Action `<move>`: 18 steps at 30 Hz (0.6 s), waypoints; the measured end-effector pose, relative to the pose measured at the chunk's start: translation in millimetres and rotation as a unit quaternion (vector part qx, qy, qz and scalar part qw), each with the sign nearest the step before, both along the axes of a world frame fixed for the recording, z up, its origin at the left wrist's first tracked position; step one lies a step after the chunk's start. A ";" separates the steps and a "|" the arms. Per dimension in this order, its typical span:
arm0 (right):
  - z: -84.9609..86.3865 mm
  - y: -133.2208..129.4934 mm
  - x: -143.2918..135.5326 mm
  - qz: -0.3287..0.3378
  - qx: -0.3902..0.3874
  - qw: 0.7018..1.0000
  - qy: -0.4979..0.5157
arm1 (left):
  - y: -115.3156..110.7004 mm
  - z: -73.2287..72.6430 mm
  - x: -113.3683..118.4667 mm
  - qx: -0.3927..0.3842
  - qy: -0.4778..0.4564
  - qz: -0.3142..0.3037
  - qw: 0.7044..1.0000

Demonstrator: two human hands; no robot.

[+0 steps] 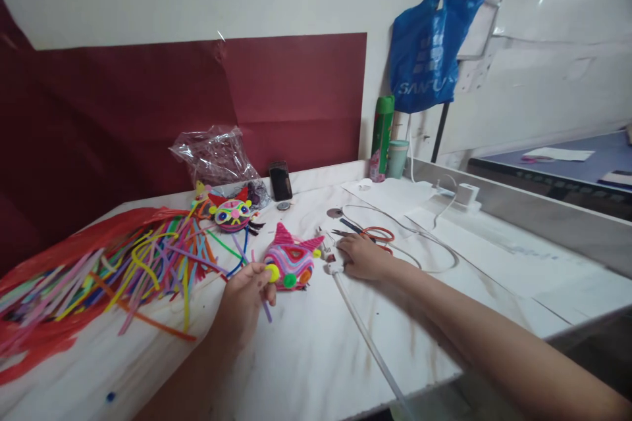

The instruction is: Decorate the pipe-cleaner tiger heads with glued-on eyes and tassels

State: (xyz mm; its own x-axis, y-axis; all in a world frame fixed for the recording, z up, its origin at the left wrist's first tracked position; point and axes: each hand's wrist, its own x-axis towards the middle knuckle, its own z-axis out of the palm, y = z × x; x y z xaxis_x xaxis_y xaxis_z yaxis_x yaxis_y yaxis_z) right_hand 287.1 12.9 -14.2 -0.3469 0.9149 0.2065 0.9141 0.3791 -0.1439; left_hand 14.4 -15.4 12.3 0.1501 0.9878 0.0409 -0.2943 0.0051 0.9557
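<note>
My left hand (pixel 248 293) is closed, its fingertips pinching the left edge of a pink striped pipe-cleaner animal head (pixel 296 254) by a yellow round piece (pixel 272 272). The head has pointed pink ears and green and orange discs. My right hand (pixel 363 256) has its fingers curled over a white glue gun (pixel 332 258) lying on the table; a long translucent glue stick (pixel 368 335) runs from it toward the front edge. Just beyond this hand lie scissors (pixel 378 234) with orange handles. A finished-looking animal head (pixel 232 216) with blue eyes rests at the back left.
Many coloured pipe cleaners (pixel 158 263) spread over red plastic (pixel 133 218) on the left. Behind them stand a clear plastic bag (pixel 212 154) and a dark phone (pixel 280 181). A white cable (pixel 451 253), green spray can (pixel 382 135) and cup (pixel 397 159) are on the right.
</note>
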 end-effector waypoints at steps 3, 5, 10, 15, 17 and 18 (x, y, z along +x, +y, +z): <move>-5.2 -1.5 1.5 -0.009 0.019 1.000 0.010 | 0.8 -0.8 -1.0 -0.001 0.003 -0.018 1.000; -7.0 -2.3 5.0 -0.021 0.044 0.999 0.021 | 0.9 -0.9 -1.2 -0.006 0.002 -0.022 1.000; 2.5 -4.3 14.3 -0.117 0.103 0.960 0.232 | 2.2 1.8 -2.3 -0.008 -0.011 -0.001 1.000; 20.6 -24.7 6.2 -0.084 0.063 0.845 0.524 | 4.8 5.8 -4.9 -0.010 -0.037 0.020 0.999; 26.8 -38.0 -4.8 -0.048 0.001 0.821 0.569 | 5.3 7.3 -5.7 -0.016 -0.046 0.020 0.999; 29.5 -44.3 -11.7 -0.038 -0.025 0.820 0.571 | 5.5 8.0 -6.2 -0.020 -0.050 0.019 0.998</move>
